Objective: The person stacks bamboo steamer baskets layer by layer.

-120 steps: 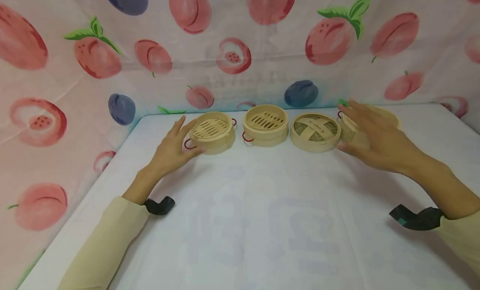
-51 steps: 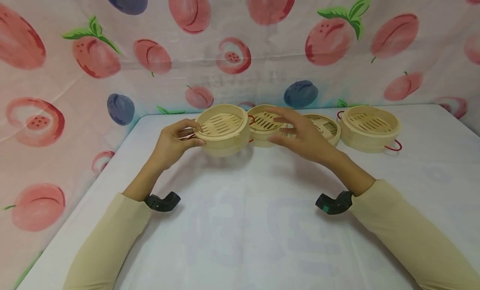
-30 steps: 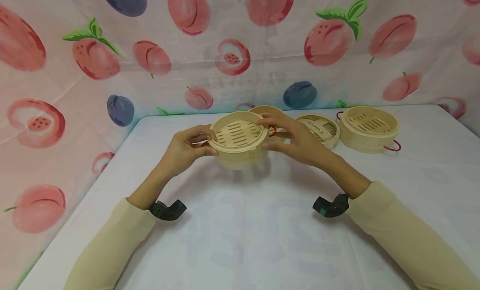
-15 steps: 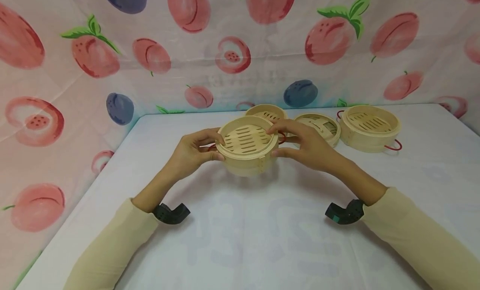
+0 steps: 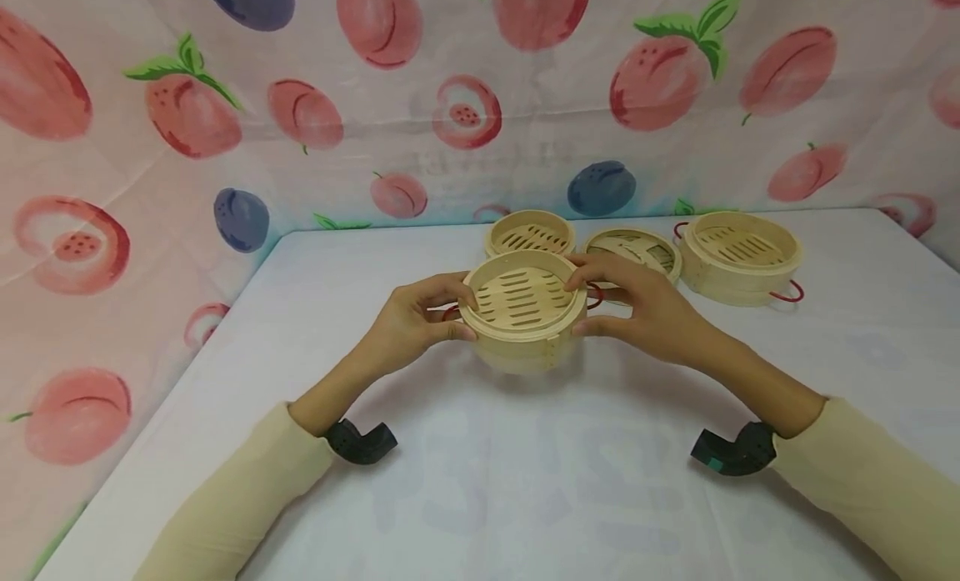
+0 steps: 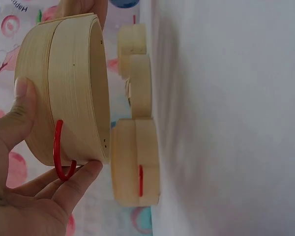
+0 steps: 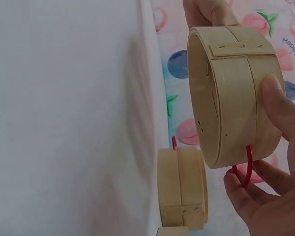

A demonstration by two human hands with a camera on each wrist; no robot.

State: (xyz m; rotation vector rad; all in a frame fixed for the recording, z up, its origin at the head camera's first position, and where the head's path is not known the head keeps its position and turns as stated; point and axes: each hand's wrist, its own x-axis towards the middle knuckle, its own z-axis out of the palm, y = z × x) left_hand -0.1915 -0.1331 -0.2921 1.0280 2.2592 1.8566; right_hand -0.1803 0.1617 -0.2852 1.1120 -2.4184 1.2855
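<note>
Right hand (image 7: 280, 201) grips round bamboo steamer (image 7: 233, 108), thumb against side wall, fingers bent beside red loop handle (image 7: 250, 166). Overlap strip (image 7: 243, 47) crosses wall. Part of left hand (image 7: 204, 12) at steamer's opposite side. Second steamer (image 7: 179, 179), also red-handled, near, on white cloth (image 7: 64, 118). Pale wooden piece (image 7: 172, 231) cut off below. Fruit-print fabric (image 7: 255, 22) behind.

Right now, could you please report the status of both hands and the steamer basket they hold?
Left hand, right hand: gripping steamer basket from opposite sides. Steamer basket: raised off table. Farther back: second basket, woven lid, third basket.
</note>
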